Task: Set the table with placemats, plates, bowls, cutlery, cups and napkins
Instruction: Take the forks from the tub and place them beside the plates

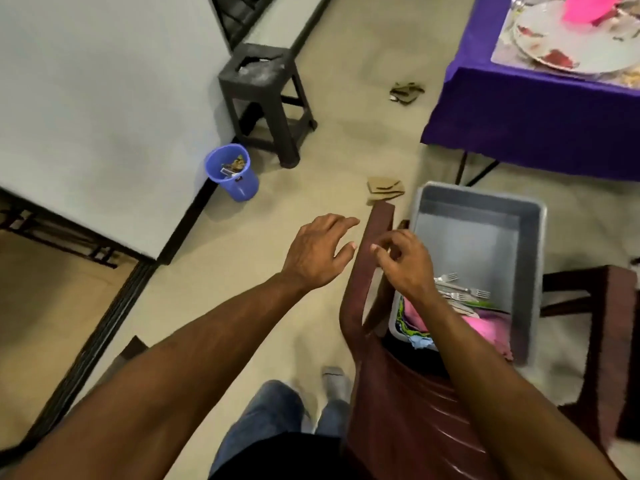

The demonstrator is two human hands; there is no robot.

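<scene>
Grey plastic tub (526, 237) sits on the seat of a maroon plastic chair (367, 258). Near end of the tub holds forks (460, 289) lying loose on folded cloths, a pink napkin (485, 327) uppermost; far end of the tub is bare grey floor.

Right hand (405, 261) hovers over the tub's near-left corner, just above the chair's armrest, fingers loosely curled, holding nothing. Left hand (318, 251) is out over the floor just left of the armrest, fingers spread and relaxed, holding nothing.

Top right: table under a purple cloth (519, 109), carrying a placemat (502, 53) with a patterned plate (568, 53) on it and something bright pink (588, 8) on the plate.

Floor: folded brown card (384, 190) just beyond the armrest; a dark crumpled scrap (405, 91) near the table corner. Blue bin (235, 181) with litter stands by the wall, beside a dark plastic stool (263, 98). Person's jeans and one socked foot (334, 379) at bottom.
</scene>
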